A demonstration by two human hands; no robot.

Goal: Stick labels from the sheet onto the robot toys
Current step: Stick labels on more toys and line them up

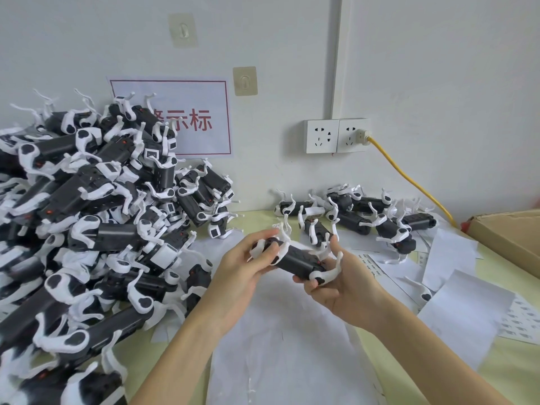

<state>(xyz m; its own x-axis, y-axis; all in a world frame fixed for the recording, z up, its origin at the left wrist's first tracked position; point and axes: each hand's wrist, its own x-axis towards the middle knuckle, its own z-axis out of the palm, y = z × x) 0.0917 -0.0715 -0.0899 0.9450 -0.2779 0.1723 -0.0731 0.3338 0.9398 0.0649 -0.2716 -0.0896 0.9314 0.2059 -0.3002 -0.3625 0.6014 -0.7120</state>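
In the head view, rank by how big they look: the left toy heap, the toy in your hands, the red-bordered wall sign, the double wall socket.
1. Left toy heap, by far the largest, though it lies closest.
2. Red-bordered wall sign, partly hidden by the heap.
3. Held toy and double wall socket look alike; the toy is nearer, so unranked.

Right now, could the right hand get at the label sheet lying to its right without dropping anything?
Probably not yet. The right hand grips one end of the robot toy, and the left hand holds the other. The label sheet lies uncovered to the right, so the path looks clear once that hand lets go.
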